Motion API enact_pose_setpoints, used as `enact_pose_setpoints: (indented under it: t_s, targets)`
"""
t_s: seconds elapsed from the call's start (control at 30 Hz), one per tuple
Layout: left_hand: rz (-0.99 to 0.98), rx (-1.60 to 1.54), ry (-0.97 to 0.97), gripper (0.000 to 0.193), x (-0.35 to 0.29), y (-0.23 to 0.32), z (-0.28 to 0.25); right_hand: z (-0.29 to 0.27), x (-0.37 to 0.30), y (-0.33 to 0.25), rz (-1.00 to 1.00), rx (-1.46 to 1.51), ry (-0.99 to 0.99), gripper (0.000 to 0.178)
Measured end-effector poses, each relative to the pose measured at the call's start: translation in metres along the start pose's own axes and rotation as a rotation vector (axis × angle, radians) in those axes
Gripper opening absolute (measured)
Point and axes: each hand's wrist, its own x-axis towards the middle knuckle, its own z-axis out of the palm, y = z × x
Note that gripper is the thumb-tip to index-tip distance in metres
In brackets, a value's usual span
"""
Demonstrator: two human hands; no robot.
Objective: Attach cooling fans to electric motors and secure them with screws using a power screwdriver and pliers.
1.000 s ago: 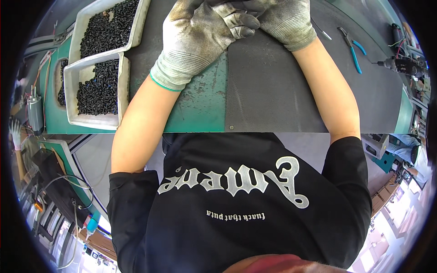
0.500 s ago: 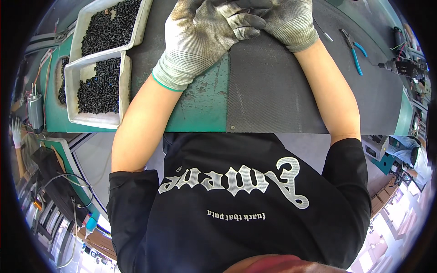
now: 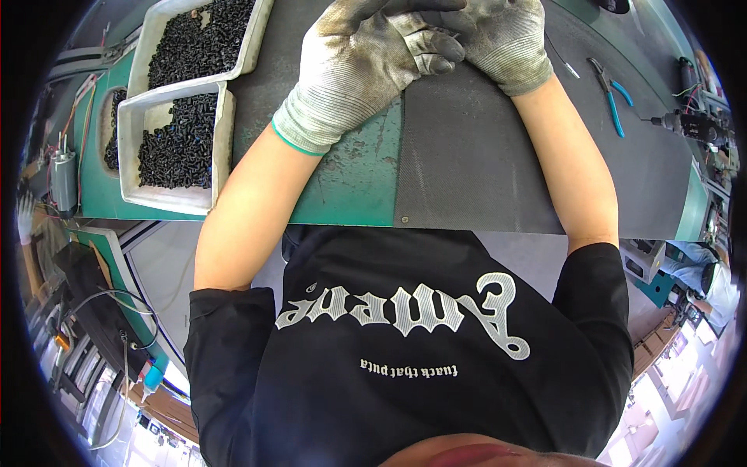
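Both my hands wear grey-white knit gloves with dark, worn coating and meet at the upper edge of the view, above the dark mat. My left hand (image 3: 366, 62) shows its palm side, its fingers bent and pressed together toward the right. My right hand (image 3: 502, 39) touches it from the right, with its fingers curled inward against the left fingers. The upper edge cuts off part of both hands. Whatever lies between the fingers is hidden.
Two white bins (image 3: 222, 148) (image 3: 261, 39) with small black parts stand at left, near my left forearm. Blue-handled pliers (image 3: 615, 101) and a thin cable (image 3: 572, 70) lie on the dark mat (image 3: 475, 156) at right. A black power screwdriver (image 3: 689, 124) sits beyond the pliers.
Bins, mat and pliers have shifted slightly right in the view. My hands are still together, slightly lower and further right, and the left fingers have moved a little.
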Motion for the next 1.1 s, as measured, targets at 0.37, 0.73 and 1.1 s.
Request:
enact_pose_setpoints:
  t_s: [0.37, 0.73, 1.1]
  targets:
    - [-0.003, -0.227, 0.705, 0.073, 0.013, 0.008, 0.056, 0.006, -0.002, 0.000, 0.044, 0.125, -0.112, 0.070]
    - [0.110, -0.396, 0.409, 0.071, -0.004, 0.015, 0.030, 0.018, -0.004, 0.015, -0.037, -0.042, -0.189, 0.082]
    - [-0.044, -0.555, 0.304, 0.048, -0.014, 0.014, 0.034, 0.032, -0.009, 0.024, 0.029, -0.067, 0.053, 0.072]
